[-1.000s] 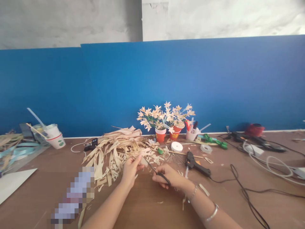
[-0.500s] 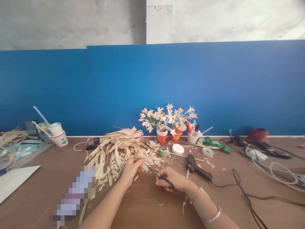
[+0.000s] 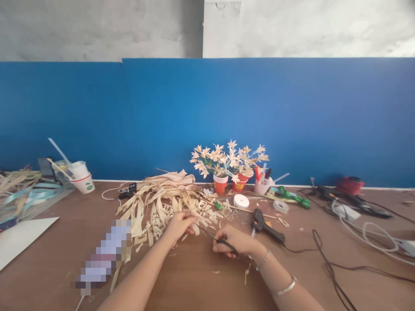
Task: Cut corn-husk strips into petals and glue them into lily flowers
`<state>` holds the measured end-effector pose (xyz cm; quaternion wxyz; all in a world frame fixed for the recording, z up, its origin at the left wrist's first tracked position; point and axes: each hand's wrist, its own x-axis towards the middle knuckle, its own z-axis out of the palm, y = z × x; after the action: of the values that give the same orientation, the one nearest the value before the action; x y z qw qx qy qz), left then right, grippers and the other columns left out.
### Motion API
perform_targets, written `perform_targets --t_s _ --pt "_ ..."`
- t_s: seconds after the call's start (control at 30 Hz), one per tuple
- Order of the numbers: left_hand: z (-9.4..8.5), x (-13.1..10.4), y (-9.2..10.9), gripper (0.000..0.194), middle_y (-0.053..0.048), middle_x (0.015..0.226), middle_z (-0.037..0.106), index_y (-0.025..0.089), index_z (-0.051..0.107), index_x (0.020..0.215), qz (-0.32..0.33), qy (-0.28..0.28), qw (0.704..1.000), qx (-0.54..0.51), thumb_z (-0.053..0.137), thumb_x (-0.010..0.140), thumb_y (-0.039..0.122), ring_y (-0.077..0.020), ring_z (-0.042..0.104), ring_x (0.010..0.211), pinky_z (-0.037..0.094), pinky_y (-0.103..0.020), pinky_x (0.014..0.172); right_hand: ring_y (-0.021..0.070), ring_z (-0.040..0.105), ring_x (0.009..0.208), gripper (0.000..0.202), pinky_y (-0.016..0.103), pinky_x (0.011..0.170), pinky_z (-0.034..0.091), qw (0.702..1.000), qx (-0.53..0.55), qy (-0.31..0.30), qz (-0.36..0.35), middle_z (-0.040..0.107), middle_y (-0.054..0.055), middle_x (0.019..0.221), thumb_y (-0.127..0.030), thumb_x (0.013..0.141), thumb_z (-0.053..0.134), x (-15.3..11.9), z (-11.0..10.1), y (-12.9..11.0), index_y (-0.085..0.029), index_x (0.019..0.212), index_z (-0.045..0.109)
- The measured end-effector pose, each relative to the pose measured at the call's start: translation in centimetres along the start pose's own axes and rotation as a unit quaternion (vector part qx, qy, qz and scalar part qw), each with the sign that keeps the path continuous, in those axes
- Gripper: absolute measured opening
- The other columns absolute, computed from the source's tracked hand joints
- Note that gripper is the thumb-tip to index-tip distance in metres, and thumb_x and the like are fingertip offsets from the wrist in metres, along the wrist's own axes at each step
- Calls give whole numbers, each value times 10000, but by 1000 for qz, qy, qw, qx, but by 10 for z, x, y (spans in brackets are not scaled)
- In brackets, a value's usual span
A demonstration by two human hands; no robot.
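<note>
Partition [image 3: 259, 116]: stood blue behind the brown table [image 3: 201, 276].
Husk pile [image 3: 162, 196]: lay just beyond the left hand [image 3: 179, 225].
Right hand [image 3: 234, 241]: held the scissors [image 3: 223, 242] in a curled grip.
Left hand: pinched the pale piece [image 3: 195, 230] between thumb and fingers.
Scissors: pointed at the pale piece, contact unclear.
Pale piece: protruded from the left hand, toward the right.

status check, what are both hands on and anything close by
Left hand: pinching pale piece. Right hand: gripping scissors, blades toward the piece. Close by: dry strip pile beyond left hand, glue gun right of right hand.
</note>
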<state>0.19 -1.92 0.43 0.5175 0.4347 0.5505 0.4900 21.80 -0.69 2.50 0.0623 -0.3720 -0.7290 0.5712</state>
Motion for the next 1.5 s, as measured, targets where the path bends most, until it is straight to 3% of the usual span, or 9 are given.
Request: perform_targets --t_s 0.17,0.5,1.5 --pt "-1 2 -3 136 -13 479 647 140 644 630 5 -25 1000 15 682 676 263 -126 619 416 454 -168 412 49 427 357 200 131 346 316 1000 -9 1 17 499 -63 428 -337 702 647 2 -1 5 -137 719 643" --pt "0 5 -3 106 11 495 620 135 676 641 20 58 998 -15 699 661 236 -96 568 381 458 -167 367 46 463 353 254 118 346 348 999 36 -21 21 542 -56 439 -373 680 677 4 0 10 -130 746 642" --pt "1 5 -5 101 26 494 590 134 670 661 21 86 996 -19 684 662 234 -89 560 382 471 -164 358 54 405 349 144 135 332 315 999 -38 22 15 470 -60 414 -291 677 613 4 2 3 -148 678 626"
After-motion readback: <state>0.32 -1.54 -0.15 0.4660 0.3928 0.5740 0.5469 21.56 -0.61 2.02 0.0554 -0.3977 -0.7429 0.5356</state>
